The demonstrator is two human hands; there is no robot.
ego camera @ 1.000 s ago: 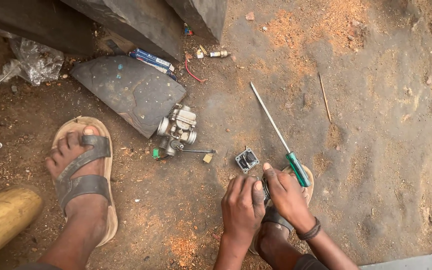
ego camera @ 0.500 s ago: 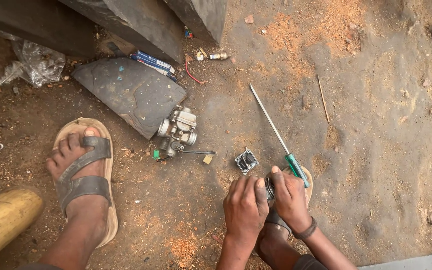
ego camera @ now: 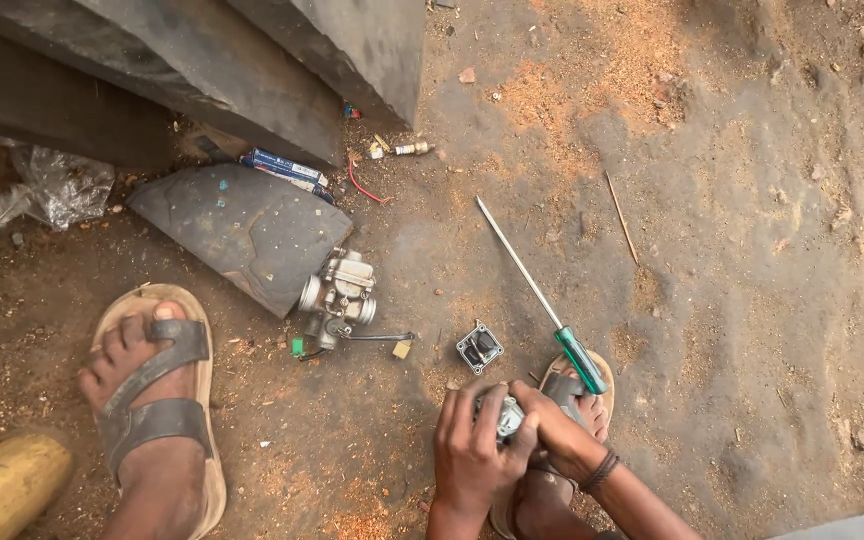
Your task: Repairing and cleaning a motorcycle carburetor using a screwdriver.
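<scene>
Both my hands close around a small grey metal part (ego camera: 505, 418) low in the view, over my right foot. My left hand (ego camera: 472, 445) wraps it from the left, my right hand (ego camera: 555, 430) from the right; most of the part is hidden by fingers. Just above them a small square black-and-silver cover (ego camera: 479, 347) lies on the dirt. A long screwdriver with a green handle (ego camera: 582, 359) lies diagonally beside my right hand. A silver carburetor (ego camera: 340, 296) with a thin rod sits further left on the ground.
My left foot in a brown sandal (ego camera: 152, 400) rests at lower left, next to a yellow cylinder (ego camera: 2, 485). A dark flat slab (ego camera: 237, 225), grey concrete blocks (ego camera: 252, 60), a crumpled plastic bag (ego camera: 52, 185), a red wire (ego camera: 364, 187) and a thin stick (ego camera: 622, 217) lie around.
My hands have drawn closer together and lower, closing over the small metal part. The view has shifted slightly; the screwdriver, cover and carburetor lie where they were.
</scene>
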